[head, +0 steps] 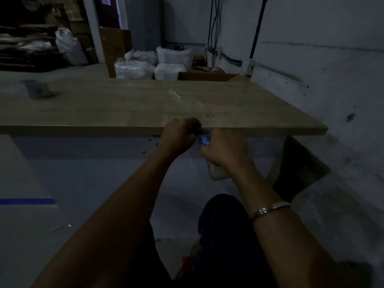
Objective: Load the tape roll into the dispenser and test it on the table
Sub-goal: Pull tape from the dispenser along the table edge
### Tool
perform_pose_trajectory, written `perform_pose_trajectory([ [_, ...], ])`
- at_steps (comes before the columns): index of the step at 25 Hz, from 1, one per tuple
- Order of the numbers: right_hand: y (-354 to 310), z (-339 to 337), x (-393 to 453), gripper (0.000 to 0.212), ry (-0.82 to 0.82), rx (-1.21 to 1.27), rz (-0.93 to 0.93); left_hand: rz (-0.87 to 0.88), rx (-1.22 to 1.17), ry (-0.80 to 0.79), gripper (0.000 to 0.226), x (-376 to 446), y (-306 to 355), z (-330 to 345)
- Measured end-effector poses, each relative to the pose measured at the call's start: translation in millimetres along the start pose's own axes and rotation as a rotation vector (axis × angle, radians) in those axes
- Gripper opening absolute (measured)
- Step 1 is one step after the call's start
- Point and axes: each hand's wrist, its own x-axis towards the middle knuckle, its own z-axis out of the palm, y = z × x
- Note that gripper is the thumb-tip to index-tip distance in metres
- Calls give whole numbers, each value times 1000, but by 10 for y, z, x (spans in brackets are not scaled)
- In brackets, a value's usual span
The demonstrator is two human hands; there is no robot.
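Both of my hands meet at the front edge of the wooden table [124,104]. My right hand [226,148] grips the tape dispenser [203,140], of which a blue part shows between the hands and a pale end [217,173] sticks out below my wrist. My left hand [178,136] has its fingers curled at the table edge, pinching something thin beside the dispenser; I cannot tell what. A strip of clear tape [180,98] lies stuck on the tabletop just beyond my hands. The tape roll itself is hidden.
A small pale object [38,89] sits at the table's far left. Behind the table are white sacks [158,63], an open cardboard box [205,76] and a wall with cables. A blue line [27,201] marks the floor at left. My knee [224,215] is below.
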Motion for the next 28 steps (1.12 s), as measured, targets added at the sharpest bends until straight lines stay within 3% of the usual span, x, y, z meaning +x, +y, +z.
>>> perform_pose_trajectory([
  [4, -38, -74, 44, 26, -22, -26, 44, 23, 27, 32, 39, 57, -4, 12],
  [9, 165, 312, 143, 33, -244, -56, 75, 71, 8, 42, 30, 102, -109, 26],
  [14, 349, 822, -34, 35, -225, 18, 93, 87, -50, 99, 35, 143, -118, 37],
  [21, 182, 440, 86, 42, -278, 93, 24, 46, -123, 108, 26, 327, -174, -17],
  [24, 100, 302, 153, 46, -345, 92, 29, 74, -137, -9, 23, 388, -186, 1],
  [28, 100, 277, 213, 45, -437, 62, 26, 191, 31, -45, 33, 428, -264, 107],
])
